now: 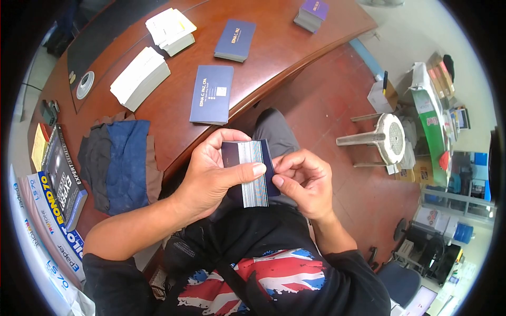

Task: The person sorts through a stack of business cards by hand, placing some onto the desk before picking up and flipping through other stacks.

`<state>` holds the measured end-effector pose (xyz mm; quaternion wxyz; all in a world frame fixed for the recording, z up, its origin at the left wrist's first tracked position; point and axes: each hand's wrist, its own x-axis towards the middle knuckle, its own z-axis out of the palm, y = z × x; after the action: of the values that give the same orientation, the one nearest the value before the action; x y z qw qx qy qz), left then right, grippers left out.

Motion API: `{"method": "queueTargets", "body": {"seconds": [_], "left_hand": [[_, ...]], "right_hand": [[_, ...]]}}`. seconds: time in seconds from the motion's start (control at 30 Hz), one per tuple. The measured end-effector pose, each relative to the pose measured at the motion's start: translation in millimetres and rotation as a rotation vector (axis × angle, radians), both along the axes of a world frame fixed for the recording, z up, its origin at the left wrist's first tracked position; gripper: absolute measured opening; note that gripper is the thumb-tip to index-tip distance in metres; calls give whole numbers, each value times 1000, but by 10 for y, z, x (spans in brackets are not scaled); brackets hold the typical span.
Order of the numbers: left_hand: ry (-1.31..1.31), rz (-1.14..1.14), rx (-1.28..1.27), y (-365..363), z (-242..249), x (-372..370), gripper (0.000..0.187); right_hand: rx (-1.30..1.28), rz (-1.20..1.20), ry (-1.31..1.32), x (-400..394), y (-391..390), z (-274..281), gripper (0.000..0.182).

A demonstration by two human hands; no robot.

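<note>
A thick stack of dark blue business cards [254, 189] is held up over my lap, its pale striped edges facing me. My left hand [213, 171] wraps round the stack, with the thumb lying across the card edges. My right hand [308, 181] pinches the right side of the stack at a dark card [268, 158] that stands slightly apart from the rest. Beyond my hands, a dark blue card stack [211, 97] lies near the table edge. Another dark blue stack [235, 40] sits farther back.
On the brown table [274, 66] are a white card stack [139, 76], a second white stack [171, 31] and purple-topped cards [312, 15]. Folded cloths [121, 163], a thick book [63, 176] and paper reams [52, 226] lie left. A white stool [389, 138] stands right.
</note>
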<state>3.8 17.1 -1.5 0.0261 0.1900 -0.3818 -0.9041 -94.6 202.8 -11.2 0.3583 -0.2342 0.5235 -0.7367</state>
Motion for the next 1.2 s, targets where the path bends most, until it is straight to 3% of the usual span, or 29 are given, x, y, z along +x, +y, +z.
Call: {"method": "queueTargets", "body": {"seconds": [0.13, 0.23, 0.53, 1.03, 1.2], "left_hand": [[-16, 21, -4, 17, 8, 2, 47], [-19, 33, -10, 26, -1, 4, 47], [4, 38, -5, 25, 6, 5, 48], [49, 26, 26, 9, 32, 1, 47], [50, 52, 17, -9, 58, -15, 47]], "right_hand": [[20, -2, 328, -62, -4, -19, 24], [28, -17, 160, 8, -52, 103, 24], [30, -24, 179, 6, -66, 102, 31], [-5, -39, 162, 7, -73, 144, 25], [90, -9, 560, -63, -79, 176, 23]]}}
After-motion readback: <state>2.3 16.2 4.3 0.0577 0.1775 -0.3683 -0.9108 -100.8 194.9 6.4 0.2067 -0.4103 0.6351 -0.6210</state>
